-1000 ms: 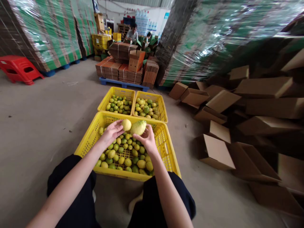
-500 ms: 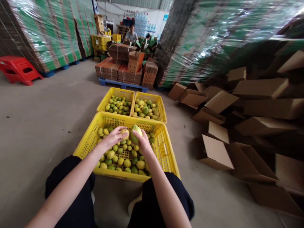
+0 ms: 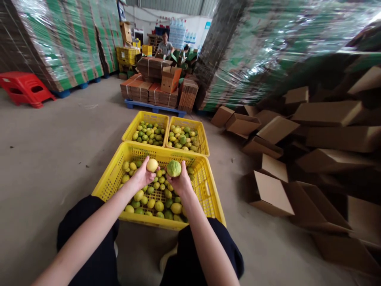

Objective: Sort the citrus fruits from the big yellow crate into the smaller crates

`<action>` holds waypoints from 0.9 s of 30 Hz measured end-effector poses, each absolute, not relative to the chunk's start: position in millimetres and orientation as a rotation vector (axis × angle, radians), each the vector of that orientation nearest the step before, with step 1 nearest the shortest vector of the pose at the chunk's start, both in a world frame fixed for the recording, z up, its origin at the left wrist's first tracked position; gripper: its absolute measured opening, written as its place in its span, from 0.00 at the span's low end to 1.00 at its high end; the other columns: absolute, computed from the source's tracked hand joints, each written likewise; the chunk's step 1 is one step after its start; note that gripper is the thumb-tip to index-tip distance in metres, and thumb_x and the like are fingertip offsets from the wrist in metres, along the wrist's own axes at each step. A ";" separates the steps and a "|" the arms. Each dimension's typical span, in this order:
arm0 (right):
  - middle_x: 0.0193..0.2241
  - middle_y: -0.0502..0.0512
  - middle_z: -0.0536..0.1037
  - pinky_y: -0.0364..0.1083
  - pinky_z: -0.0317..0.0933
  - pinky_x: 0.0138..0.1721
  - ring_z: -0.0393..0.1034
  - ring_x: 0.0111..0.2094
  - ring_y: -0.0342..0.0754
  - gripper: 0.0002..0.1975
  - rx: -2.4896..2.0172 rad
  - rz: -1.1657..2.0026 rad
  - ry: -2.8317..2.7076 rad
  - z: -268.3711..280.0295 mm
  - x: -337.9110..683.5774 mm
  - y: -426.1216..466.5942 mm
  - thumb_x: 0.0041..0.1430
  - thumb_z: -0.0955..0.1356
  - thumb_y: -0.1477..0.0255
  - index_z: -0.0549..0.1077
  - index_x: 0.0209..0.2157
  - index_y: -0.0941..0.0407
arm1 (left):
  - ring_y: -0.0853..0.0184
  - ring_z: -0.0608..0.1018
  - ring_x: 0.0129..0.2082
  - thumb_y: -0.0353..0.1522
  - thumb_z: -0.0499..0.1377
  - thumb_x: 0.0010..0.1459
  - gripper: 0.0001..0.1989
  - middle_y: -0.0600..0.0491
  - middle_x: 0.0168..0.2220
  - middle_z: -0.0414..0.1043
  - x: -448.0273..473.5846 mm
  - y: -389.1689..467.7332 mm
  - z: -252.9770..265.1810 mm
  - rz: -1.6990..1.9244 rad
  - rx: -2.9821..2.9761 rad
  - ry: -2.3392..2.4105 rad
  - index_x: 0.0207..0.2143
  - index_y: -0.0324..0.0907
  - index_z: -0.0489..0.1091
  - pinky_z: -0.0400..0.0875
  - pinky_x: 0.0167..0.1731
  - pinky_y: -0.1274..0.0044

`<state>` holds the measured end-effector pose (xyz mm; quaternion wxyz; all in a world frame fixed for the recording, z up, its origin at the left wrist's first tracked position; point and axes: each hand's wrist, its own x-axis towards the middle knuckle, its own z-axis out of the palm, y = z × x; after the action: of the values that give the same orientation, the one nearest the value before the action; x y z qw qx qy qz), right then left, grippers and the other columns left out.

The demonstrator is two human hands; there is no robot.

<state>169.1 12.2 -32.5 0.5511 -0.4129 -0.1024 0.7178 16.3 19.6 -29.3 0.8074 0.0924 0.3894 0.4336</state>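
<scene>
Moved apart: your left hand (image 3: 145,175), grasping a yellow lemon (image 3: 152,165), and right hand (image 3: 180,182), grasping a green lemon (image 3: 174,169) | slack fingers could drop either into the crate (image 3: 210,194).

Fruit (image 3: 159,205) in near crate (image 3: 149,222); two crates (image 3: 152,117) behind; stool (image 3: 25,85) left, boxes (image 3: 274,190) right.

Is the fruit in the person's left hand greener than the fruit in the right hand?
No, the left hand holds a pale yellow fruit, while the right hand holds a green fruit.
</scene>
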 end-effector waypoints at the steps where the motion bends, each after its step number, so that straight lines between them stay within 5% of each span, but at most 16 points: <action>1: 0.18 0.51 0.74 0.39 0.53 0.12 0.64 0.16 0.42 0.21 -0.962 1.663 -0.234 -33.5 168.6 13.2 0.65 0.61 0.52 0.69 0.28 0.55 | 0.77 0.65 0.11 0.45 0.45 0.68 0.24 0.52 0.23 0.73 18.9 18.4 -27.4 0.930 0.220 0.805 0.30 0.37 0.68 0.59 0.10 0.85; 5: 0.18 0.50 0.74 0.40 0.59 0.14 0.65 0.16 0.43 0.19 -0.954 1.627 -0.220 -35.3 170.6 15.1 0.66 0.62 0.56 0.70 0.31 0.56 | 0.74 0.70 0.15 0.41 0.46 0.69 0.19 0.51 0.26 0.75 24.5 17.3 -26.5 0.935 0.269 0.741 0.33 0.38 0.67 0.67 0.16 0.83; 11: 0.19 0.49 0.75 0.40 0.60 0.16 0.66 0.17 0.43 0.18 -0.920 1.739 -0.239 -35.9 175.1 12.1 0.61 0.66 0.53 0.70 0.31 0.55 | 0.72 0.71 0.17 0.52 0.40 0.66 0.31 0.46 0.27 0.76 21.7 22.1 -40.0 0.848 0.294 0.842 0.33 0.37 0.68 0.68 0.18 0.81; 14: 0.22 0.48 0.75 0.40 0.59 0.17 0.67 0.20 0.43 0.16 -0.854 1.693 -0.300 -35.3 174.0 12.1 0.59 0.68 0.54 0.70 0.32 0.54 | 0.73 0.71 0.19 0.52 0.54 0.62 0.26 0.50 0.25 0.75 20.8 20.1 -42.6 0.889 0.418 0.913 0.31 0.37 0.71 0.69 0.22 0.82; 16: 0.26 0.48 0.77 0.41 0.62 0.20 0.70 0.25 0.44 0.15 -0.847 1.638 -0.379 -33.7 174.8 12.0 0.56 0.70 0.55 0.70 0.34 0.53 | 0.72 0.75 0.26 0.43 0.68 0.52 0.18 0.51 0.29 0.77 19.5 17.3 -40.4 1.022 0.626 0.950 0.33 0.37 0.74 0.71 0.30 0.82; 18: 0.30 0.47 0.78 0.42 0.66 0.26 0.72 0.30 0.45 0.16 -0.865 1.554 -0.530 -30.4 178.1 10.6 0.52 0.73 0.58 0.70 0.36 0.52 | 0.69 0.78 0.36 0.34 0.75 0.40 0.21 0.52 0.37 0.79 16.9 14.6 -35.6 1.142 0.855 0.954 0.37 0.39 0.76 0.72 0.40 0.80; 22: 0.37 0.46 0.78 0.44 0.68 0.40 0.73 0.38 0.46 0.24 -0.919 1.278 -0.919 -20.0 188.1 3.1 0.43 0.78 0.67 0.72 0.43 0.49 | 0.62 0.78 0.46 0.30 0.75 0.35 0.28 0.50 0.47 0.76 10.3 11.8 -26.5 1.237 1.075 0.906 0.43 0.41 0.75 0.70 0.52 0.71; 27: 0.40 0.48 0.79 0.47 0.68 0.42 0.73 0.39 0.48 0.24 -0.979 1.182 -1.072 -13.6 192.2 -3.8 0.38 0.80 0.69 0.74 0.40 0.50 | 0.63 0.79 0.42 0.32 0.74 0.41 0.21 0.49 0.42 0.77 5.4 13.5 -29.2 1.287 1.013 0.871 0.37 0.40 0.72 0.72 0.52 0.68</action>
<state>192.2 -3.8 -13.6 0.5930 -0.4209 -0.4610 0.5086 5.4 13.5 -29.2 0.5999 0.4368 0.3757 0.5551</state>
